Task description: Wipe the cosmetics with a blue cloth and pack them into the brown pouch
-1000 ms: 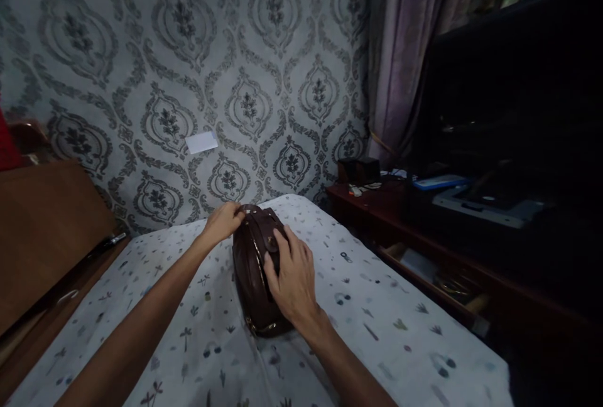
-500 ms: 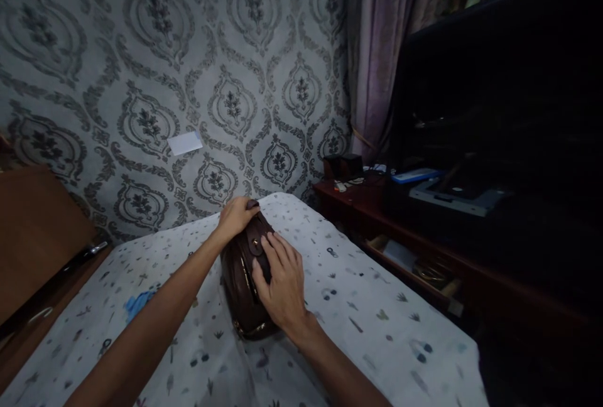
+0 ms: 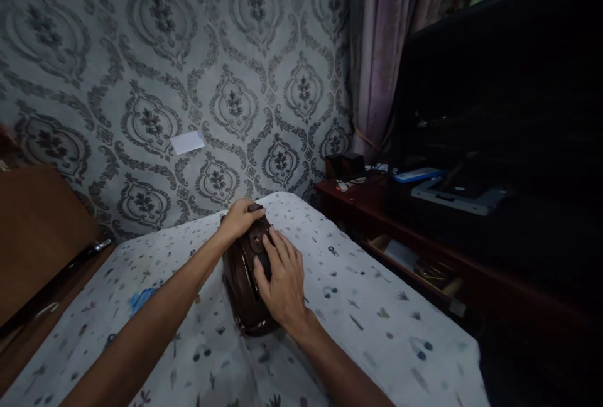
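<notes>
A dark brown leather bag [image 3: 241, 287] with gold-coloured zips and a small metal clasp lies on the patterned bedsheet [image 3: 377, 338]. My left hand [image 3: 239, 218] grips its far end, the thumb laid across a dark leather part there; the other fingers are mostly hidden behind the bag. On the bag's right side rests my right hand [image 3: 284, 278], palm down, with its fingers stretched and slightly apart beside the clasp. It touches the leather without closing round it.
A blue cloth-like item [image 3: 141, 299] is left of my forearm. To the right, a dark red desk [image 3: 330, 192] holds a grey device [image 3: 452, 198] and cables, with an open drawer [image 3: 400, 255] below. A brown panel [image 3: 44, 231] stands at left; patterned wallpaper [image 3: 264, 80] is behind.
My left hand has shifted slightly right at the bag's far end, and its thumb now reaches further across the leather. My right hand stays nearly in place. The view has moved a little.
</notes>
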